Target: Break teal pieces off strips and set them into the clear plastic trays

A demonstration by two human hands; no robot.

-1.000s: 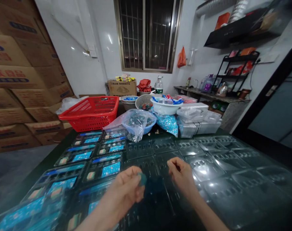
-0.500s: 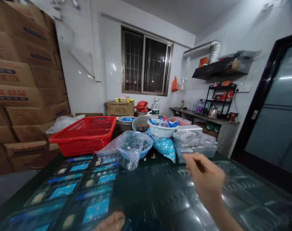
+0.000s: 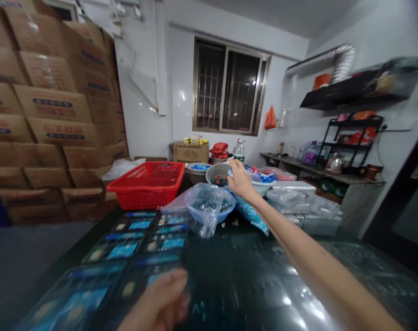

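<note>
My right hand (image 3: 241, 178) reaches across the table to the bowls, over the edge between a grey basket (image 3: 212, 174) of small dark and red pieces and a pale basin (image 3: 262, 187) of blue-wrapped items. Its fingers bend forward; whether they grip anything is hidden. Low in front, my left hand (image 3: 162, 296) is blurred, fingers curled, beside clear plastic trays. In these trays lie blue cards (image 3: 122, 251), long blue items (image 3: 124, 236) and small beige pieces (image 3: 96, 254). A blue basin (image 3: 218, 215), partly covered by a clear plastic bag (image 3: 209, 211), sits ahead.
A red plastic basket (image 3: 148, 202) stands at the back left. Clear containers (image 3: 315, 220) are stacked at the right, near a blue patterned bag (image 3: 252, 214). Clear empty trays (image 3: 363, 262) cover the right side of the table. Cardboard boxes (image 3: 60, 110) pile up on the left.
My right hand has moved forward and left, from above the table to the bowls. My left hand has come further into view. The camera has turned left.
</note>
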